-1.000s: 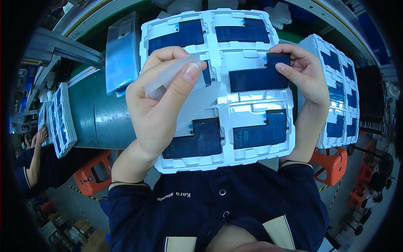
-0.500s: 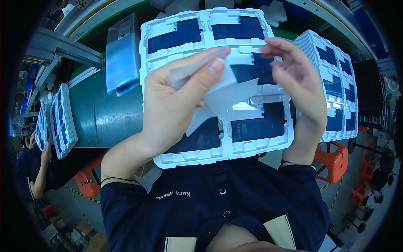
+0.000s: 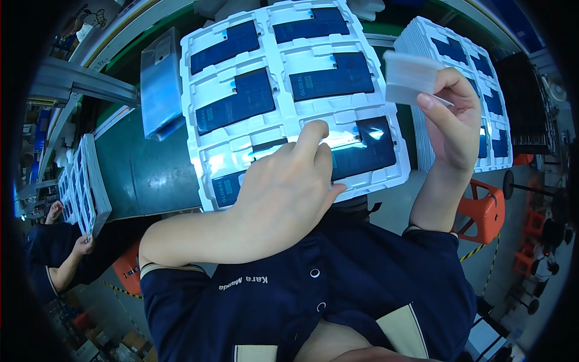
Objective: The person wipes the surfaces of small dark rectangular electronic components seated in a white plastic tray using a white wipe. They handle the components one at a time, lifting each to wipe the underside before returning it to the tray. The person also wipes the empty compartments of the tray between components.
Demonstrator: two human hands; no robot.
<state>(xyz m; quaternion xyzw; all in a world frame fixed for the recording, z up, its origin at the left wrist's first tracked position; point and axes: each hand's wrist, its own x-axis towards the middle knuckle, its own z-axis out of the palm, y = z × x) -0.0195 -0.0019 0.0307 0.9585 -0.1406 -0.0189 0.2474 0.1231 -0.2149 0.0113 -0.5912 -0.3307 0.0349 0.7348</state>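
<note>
- Bending over the white moulded tray's (image 3: 211,92) nearest row, your left hand (image 3: 286,187) has fingers curled; I cannot tell whether it grips anything.
- Fitted pockets seem shaped to stop the dark L-shaped batteries (image 3: 338,81) sliding.
- Your right hand (image 3: 449,108) pinches translucent film (image 3: 410,78) by its edge, perhaps to avoid creasing it.
- Beyond, stacked trays (image 3: 431,36) apparently nest to save space.

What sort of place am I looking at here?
Probably a factory packing or assembly line: a white moulded plastic tray holds matching dark, flat, L-shaped pieces, a tall stack of similar white trays stands at the right, and another person in dark clothing handles trays at the left.
</note>
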